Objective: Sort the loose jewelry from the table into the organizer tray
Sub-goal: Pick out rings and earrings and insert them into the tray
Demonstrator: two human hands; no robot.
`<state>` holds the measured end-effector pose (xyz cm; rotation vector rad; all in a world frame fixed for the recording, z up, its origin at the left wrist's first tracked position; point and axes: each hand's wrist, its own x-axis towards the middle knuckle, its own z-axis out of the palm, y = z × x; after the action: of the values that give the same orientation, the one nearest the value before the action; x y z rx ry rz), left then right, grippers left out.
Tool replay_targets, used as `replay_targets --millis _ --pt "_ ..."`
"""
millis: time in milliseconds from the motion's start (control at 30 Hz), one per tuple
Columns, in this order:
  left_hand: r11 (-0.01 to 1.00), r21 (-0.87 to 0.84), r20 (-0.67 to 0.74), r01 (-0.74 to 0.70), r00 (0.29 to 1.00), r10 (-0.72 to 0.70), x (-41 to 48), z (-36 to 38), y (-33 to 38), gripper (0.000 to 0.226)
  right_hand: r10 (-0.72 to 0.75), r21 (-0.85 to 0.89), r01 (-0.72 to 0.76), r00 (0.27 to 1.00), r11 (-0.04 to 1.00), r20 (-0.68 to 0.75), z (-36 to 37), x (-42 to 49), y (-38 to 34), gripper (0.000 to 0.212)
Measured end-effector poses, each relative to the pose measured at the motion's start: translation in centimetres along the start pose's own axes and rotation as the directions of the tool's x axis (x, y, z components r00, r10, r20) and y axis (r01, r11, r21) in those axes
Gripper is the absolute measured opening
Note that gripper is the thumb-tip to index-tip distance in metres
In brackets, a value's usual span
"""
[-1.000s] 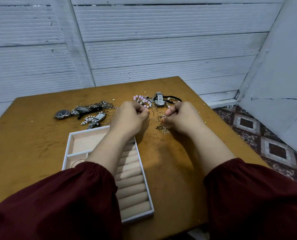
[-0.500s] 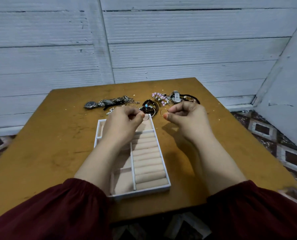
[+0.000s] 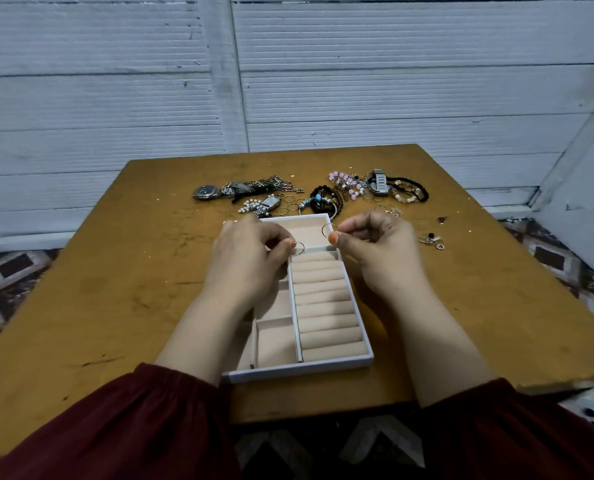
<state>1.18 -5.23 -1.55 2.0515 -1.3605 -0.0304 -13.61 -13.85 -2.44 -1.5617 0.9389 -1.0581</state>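
Two big things are filling most of the view: the wooden bench (image 3: 115, 271) and the white organizer tray (image 3: 299, 368) sitting on it, right in front of the person. The tray is showing a column of beige ring rolls (image 3: 323, 306) down its right side, small square pockets on the left and one open compartment (image 3: 306, 230) across the far end.

The left hand (image 3: 247, 258) is hovering over the tray's far-left part, thumb and forefinger pinching a gold hoop (image 3: 299, 248). The right hand (image 3: 378, 251) is hanging just beside the tray's far-right corner, pinching a second hoop (image 3: 329, 230) the same way, other fingers curled in.

So it's looking like the person is mid-placement, bringing a matching pair in together. Next move is probably lowering both into the far compartment or tucking them between the rolls, which is going to need a gentle release, since wire this thin could bounce or roll out.

Beyond the tray, the loose jewelry is lying along the bench's far edge: a round-dial watch (image 3: 205, 192), a silver watch (image 3: 378, 183), dark bead bracelets (image 3: 323, 200), a pink bead bracelet (image 3: 345, 183), more small hoops (image 3: 290, 204) and a few tiny charms (image 3: 432, 241) off to the right. Plenty is waiting to be sorted.

The hoops themselves are looking plain, very thin and round, with nothing hanging off them as far as one can tell.
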Motion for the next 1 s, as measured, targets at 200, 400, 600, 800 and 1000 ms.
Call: replay_targets --millis 200,400,600,800,1000 --pt "0.995 0.095 0.031 -0.018 0.999 0.015 -0.2 0.0 0.0 0.015 0.002 -0.004 -0.002 1.000 1.000 0.018 -0.2 -0.4 0.5 0.019" --pt "0.977 0.202 0.041 -0.070 0.997 0.063 -0.2 0.2 0.6 0.017 0.037 0.039 -0.038 0.999 0.999 0.035 -0.4 -0.5 0.9 0.017" --pt "0.956 0.272 0.061 -0.113 0.993 0.100 -0.2 0.4 1.0 0.018 0.041 0.035 -0.042 0.998 0.998 0.041 -0.5 -0.6 1.0 0.015" --pt "0.934 0.322 0.081 -0.158 0.987 0.139 -0.3 0.3 1.2 0.021 0.045 0.025 -0.046 0.998 0.999 0.054 -0.6 -0.6 0.9 0.012" --pt "0.913 0.358 0.099 -0.197 0.980 0.173 -0.4 0.1 1.4 0.024 0.046 0.024 -0.048 0.997 0.999 0.061 -0.6 -0.5 1.1 0.011"
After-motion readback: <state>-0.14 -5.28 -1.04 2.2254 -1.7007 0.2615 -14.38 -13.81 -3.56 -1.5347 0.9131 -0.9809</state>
